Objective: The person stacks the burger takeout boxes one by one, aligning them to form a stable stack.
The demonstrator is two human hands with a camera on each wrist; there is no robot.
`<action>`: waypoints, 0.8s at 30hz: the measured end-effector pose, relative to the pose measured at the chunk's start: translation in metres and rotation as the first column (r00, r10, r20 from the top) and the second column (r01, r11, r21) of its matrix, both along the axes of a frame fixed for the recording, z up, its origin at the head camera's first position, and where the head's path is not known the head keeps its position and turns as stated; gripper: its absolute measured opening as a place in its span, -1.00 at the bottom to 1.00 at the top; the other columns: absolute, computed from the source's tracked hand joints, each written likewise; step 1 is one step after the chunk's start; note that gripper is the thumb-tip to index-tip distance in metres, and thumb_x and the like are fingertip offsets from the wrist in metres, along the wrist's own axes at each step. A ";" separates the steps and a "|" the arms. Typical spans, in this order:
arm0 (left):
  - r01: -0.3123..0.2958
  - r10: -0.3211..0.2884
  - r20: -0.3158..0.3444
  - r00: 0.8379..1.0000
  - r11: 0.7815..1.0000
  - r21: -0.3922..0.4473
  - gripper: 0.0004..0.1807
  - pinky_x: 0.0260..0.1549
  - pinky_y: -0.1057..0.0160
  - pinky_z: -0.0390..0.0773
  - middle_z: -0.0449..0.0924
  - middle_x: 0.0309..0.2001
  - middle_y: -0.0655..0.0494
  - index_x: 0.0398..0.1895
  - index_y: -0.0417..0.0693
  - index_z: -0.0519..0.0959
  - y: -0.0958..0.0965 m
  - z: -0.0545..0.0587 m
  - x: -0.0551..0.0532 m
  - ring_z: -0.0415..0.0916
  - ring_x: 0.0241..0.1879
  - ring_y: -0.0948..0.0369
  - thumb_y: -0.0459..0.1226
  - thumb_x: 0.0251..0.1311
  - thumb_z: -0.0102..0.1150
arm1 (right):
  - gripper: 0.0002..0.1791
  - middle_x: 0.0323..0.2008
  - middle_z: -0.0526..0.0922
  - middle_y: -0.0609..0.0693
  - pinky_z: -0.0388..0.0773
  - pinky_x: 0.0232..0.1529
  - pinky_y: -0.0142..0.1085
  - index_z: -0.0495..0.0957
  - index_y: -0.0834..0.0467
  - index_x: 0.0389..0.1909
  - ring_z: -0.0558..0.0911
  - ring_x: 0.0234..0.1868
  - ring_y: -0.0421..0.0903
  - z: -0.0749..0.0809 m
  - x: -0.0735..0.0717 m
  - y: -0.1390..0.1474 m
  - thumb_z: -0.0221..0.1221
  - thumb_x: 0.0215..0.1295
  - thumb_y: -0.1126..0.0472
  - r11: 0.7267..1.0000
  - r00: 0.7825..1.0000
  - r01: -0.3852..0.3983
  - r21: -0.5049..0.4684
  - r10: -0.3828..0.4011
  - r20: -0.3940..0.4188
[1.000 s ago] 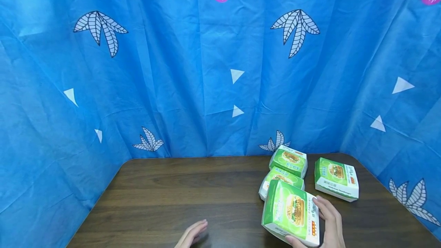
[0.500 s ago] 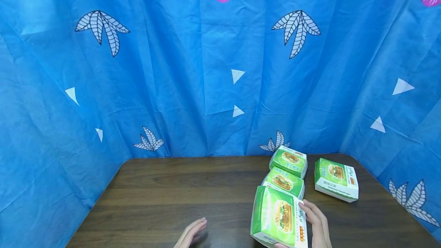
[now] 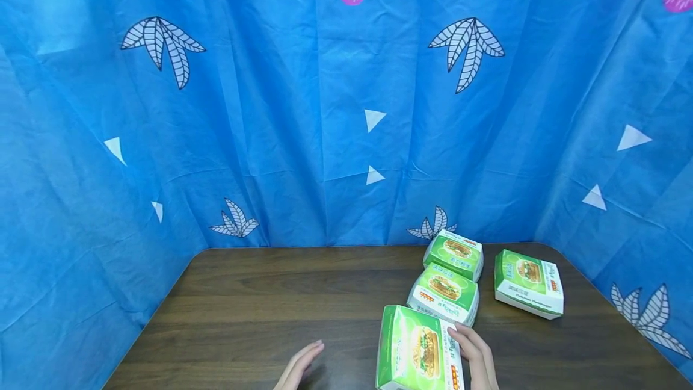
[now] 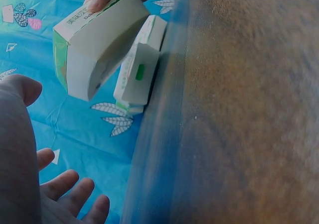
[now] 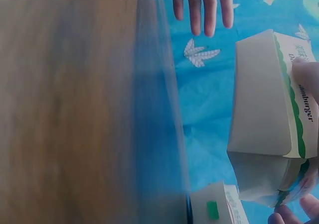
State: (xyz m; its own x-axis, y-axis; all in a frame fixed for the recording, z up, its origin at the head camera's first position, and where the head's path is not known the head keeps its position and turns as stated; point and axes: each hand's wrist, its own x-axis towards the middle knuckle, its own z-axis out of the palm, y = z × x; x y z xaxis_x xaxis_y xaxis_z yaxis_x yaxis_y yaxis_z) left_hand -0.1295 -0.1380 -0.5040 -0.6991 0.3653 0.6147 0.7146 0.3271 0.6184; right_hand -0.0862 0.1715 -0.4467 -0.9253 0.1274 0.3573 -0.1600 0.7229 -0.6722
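Observation:
My right hand (image 3: 476, 354) holds a green and white paper hamburger box (image 3: 417, 351) by its right end. In the right wrist view the thumb lies on the printed side, and the plain white underside (image 5: 261, 94) faces the camera, lifted off the tabletop. My left hand (image 3: 300, 366) is to the left of the box, apart from it, its fingers extended and holding nothing. The left wrist view shows those fingers (image 4: 75, 189) spread. Just behind the held box lies a second hamburger box (image 3: 446, 294), with a third hamburger box (image 3: 455, 253) touching its far side.
Another hamburger box (image 3: 529, 281) sits apart at the right on the dark wooden table (image 3: 298, 294). A blue patterned curtain (image 3: 281, 107) hangs along the table's back and sides.
My right hand has carried the held box left and toward me, uncovering more of the box behind it. The left hand has barely moved.

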 end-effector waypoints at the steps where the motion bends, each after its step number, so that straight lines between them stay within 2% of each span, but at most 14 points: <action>1: -0.037 0.040 0.100 0.994 0.999 -0.036 -0.23 0.02 0.18 0.54 0.33 0.29 -0.12 0.42 0.09 0.19 0.001 0.006 0.006 0.28 0.31 0.29 -0.04 0.18 0.27 | 0.35 0.35 0.09 -0.13 0.25 0.05 -0.64 -0.08 -0.40 0.39 0.15 0.10 -0.32 0.002 0.003 -0.002 0.55 -0.49 -0.29 1.000 0.999 0.010 0.006 -0.011 0.051; 3: -0.106 0.138 0.262 0.955 0.986 -0.130 -0.12 0.05 0.08 0.52 0.29 0.32 -0.08 0.44 0.27 0.13 0.002 0.016 0.016 0.32 0.29 0.19 0.05 0.06 0.35 | 0.35 0.35 0.07 -0.14 0.39 0.06 -0.47 -0.15 -0.46 0.38 0.18 0.12 -0.25 0.004 0.006 -0.004 0.52 -0.49 -0.33 1.000 0.994 0.006 0.025 -0.009 0.111; 5: -0.163 0.221 0.334 0.916 0.968 -0.192 -0.09 0.06 0.08 0.51 0.27 0.35 0.03 0.41 0.38 0.14 0.004 0.021 0.021 0.34 0.26 0.15 0.12 -0.03 0.39 | 0.36 0.36 0.05 -0.08 0.43 0.08 -0.23 -0.18 -0.48 0.37 0.20 0.14 -0.15 0.005 0.007 -0.006 0.50 -0.49 -0.36 0.999 0.992 -0.021 0.032 0.017 0.123; 6: -0.177 0.235 0.330 0.914 0.964 -0.198 -0.09 0.05 0.08 0.52 0.29 0.34 0.04 0.40 0.38 0.15 0.005 0.021 0.021 0.35 0.25 0.16 0.12 -0.04 0.40 | 0.35 0.36 0.05 -0.05 0.42 0.09 -0.13 -0.18 -0.49 0.37 0.20 0.15 -0.12 0.005 0.007 -0.007 0.50 -0.48 -0.38 0.999 0.992 -0.033 0.029 0.029 0.123; 7: -0.180 0.226 0.296 0.928 0.968 -0.172 -0.07 0.04 0.10 0.53 0.31 0.32 -0.01 0.40 0.28 0.19 0.006 0.019 0.020 0.36 0.25 0.15 0.07 -0.06 0.43 | 0.33 0.36 0.04 -0.03 0.39 0.09 -0.04 -0.19 -0.51 0.36 0.20 0.15 -0.09 0.004 0.008 -0.008 0.49 -0.46 -0.39 0.999 0.991 -0.045 0.028 0.042 0.123; 8: -0.179 0.208 0.235 0.949 0.974 -0.141 -0.09 0.01 0.18 0.55 0.34 0.30 -0.06 0.40 0.15 0.22 0.006 0.015 0.018 0.37 0.25 0.17 0.01 -0.06 0.45 | 0.30 0.36 0.04 -0.02 0.35 0.09 0.03 -0.18 -0.52 0.34 0.20 0.15 -0.06 0.004 0.008 -0.010 0.48 -0.45 -0.40 0.998 0.991 -0.055 0.024 0.052 0.121; 9: -0.181 0.199 0.190 0.961 0.978 -0.107 -0.09 -0.01 0.23 0.55 0.36 0.28 -0.09 0.38 0.08 0.25 0.007 0.012 0.015 0.37 0.24 0.23 -0.04 -0.08 0.47 | 0.28 0.36 0.04 -0.01 0.31 0.08 0.07 -0.15 -0.52 0.33 0.19 0.16 -0.04 0.003 0.008 -0.011 0.47 -0.44 -0.41 0.998 0.991 -0.065 0.006 0.064 0.120; 12: -0.171 0.172 0.099 0.980 0.985 -0.020 -0.13 -0.05 0.30 0.56 0.41 0.23 -0.18 0.33 -0.05 0.31 0.009 0.004 0.011 0.36 0.23 0.38 -0.17 -0.12 0.50 | 0.21 0.35 0.06 -0.04 0.30 0.09 0.12 -0.05 -0.48 0.30 0.21 0.15 -0.03 0.002 0.008 -0.016 0.46 -0.44 -0.43 0.998 0.990 -0.063 -0.018 0.065 0.121; 16: -0.175 0.175 0.079 0.981 0.984 -0.004 -0.10 -0.03 0.33 0.55 0.42 0.24 -0.10 0.34 -0.01 0.31 0.009 -0.001 0.009 0.32 0.23 0.45 -0.12 -0.14 0.52 | 0.18 0.35 0.08 -0.05 0.35 0.09 0.17 0.02 -0.38 0.29 0.24 0.16 -0.02 0.000 0.007 -0.020 0.45 -0.45 -0.45 0.998 0.990 -0.054 -0.020 0.056 0.127; 18: -0.152 0.152 0.034 0.988 0.988 0.007 -0.11 -0.03 0.35 0.54 0.41 0.25 -0.07 0.35 -0.04 0.30 0.008 -0.003 0.007 0.30 0.25 0.46 -0.13 -0.11 0.50 | 0.16 0.35 0.09 -0.04 0.33 0.09 0.16 0.04 -0.37 0.28 0.23 0.18 0.00 -0.002 0.006 -0.022 0.44 -0.44 -0.46 0.998 0.991 -0.062 -0.020 0.064 0.120; 20: -0.108 0.109 -0.046 0.993 0.994 0.030 -0.16 0.01 0.40 0.51 0.40 0.24 -0.07 0.35 -0.08 0.29 0.008 -0.005 0.003 0.27 0.27 0.45 -0.15 -0.04 0.45 | 0.16 0.34 0.09 -0.06 0.27 0.10 0.06 0.03 -0.38 0.28 0.21 0.19 -0.02 -0.006 0.006 -0.022 0.44 -0.42 -0.44 0.996 0.992 -0.085 -0.007 0.085 0.093; 21: -0.081 0.086 -0.095 0.992 0.995 0.053 -0.20 0.02 0.40 0.50 0.41 0.23 -0.10 0.34 -0.13 0.31 0.008 -0.007 0.001 0.28 0.28 0.43 -0.17 0.00 0.42 | 0.15 0.35 0.09 -0.08 0.22 0.12 -0.06 0.03 -0.41 0.28 0.19 0.21 -0.05 -0.010 0.005 -0.022 0.44 -0.41 -0.45 0.996 0.993 -0.091 0.009 0.090 0.071; 22: -0.064 0.072 -0.134 0.988 0.996 0.063 -0.23 0.02 0.42 0.49 0.41 0.23 -0.08 0.33 -0.15 0.31 0.008 -0.009 -0.002 0.27 0.28 0.43 -0.16 0.05 0.39 | 0.14 0.34 0.11 -0.10 0.15 0.11 -0.18 0.03 -0.43 0.28 0.17 0.21 -0.09 -0.013 0.005 -0.023 0.45 -0.41 -0.44 0.996 0.995 -0.093 0.017 0.092 0.039; 24: -0.030 0.046 -0.192 0.980 0.996 0.084 -0.31 0.01 0.40 0.50 0.42 0.23 -0.06 0.31 -0.18 0.33 0.009 -0.011 -0.006 0.28 0.29 0.41 -0.18 0.12 0.32 | 0.16 0.32 0.13 -0.12 0.07 0.04 -0.27 -0.01 -0.50 0.28 0.14 0.21 -0.14 -0.019 0.005 -0.025 0.46 -0.42 -0.43 0.994 0.995 -0.095 0.047 0.096 -0.010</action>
State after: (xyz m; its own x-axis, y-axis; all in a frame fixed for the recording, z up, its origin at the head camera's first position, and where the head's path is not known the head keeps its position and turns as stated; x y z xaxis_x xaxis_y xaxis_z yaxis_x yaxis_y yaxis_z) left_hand -0.1352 -0.1289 -0.5149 -0.5761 0.2845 0.7663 0.8116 0.3108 0.4947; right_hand -0.0815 0.1465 -0.4657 -0.9280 0.0218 0.3719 -0.2376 0.7343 -0.6359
